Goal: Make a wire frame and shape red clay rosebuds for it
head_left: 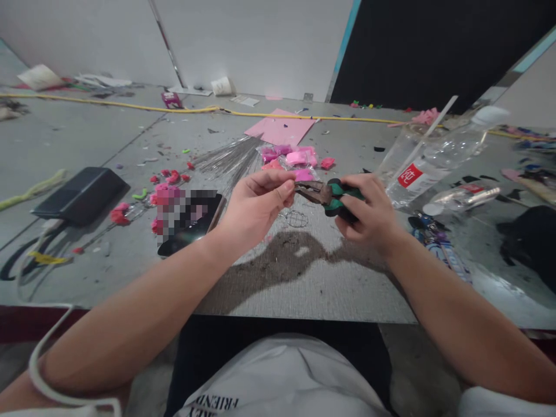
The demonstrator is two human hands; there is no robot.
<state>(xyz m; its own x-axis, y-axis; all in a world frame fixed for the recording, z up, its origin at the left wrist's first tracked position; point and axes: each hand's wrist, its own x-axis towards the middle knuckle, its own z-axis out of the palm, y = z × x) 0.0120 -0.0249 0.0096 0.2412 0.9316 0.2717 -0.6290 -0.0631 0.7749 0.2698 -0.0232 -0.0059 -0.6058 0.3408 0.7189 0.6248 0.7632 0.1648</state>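
My right hand (367,208) is wrapped round the green-and-black handles of a pair of pliers (319,191), whose worn metal jaws point left. The jaws reach the fingertips of my left hand (260,205), which are pinched together. Whatever lies between those fingertips is too small or hidden to make out. Just below them shows a bent thin-wire shape (296,218); whether it hangs from my fingers or rests on the table I cannot tell. Behind my hands lie a fan of thin straight wires (234,159) and pink and purple clay packets (299,156).
Left on the grey table (260,295) are a phone (195,226), red and pink clay pieces (167,194) and a black power bank (82,194) with a white cable. To the right stand a plastic bottle (447,156) and a cup with a straw; another bottle (464,197) lies flat.
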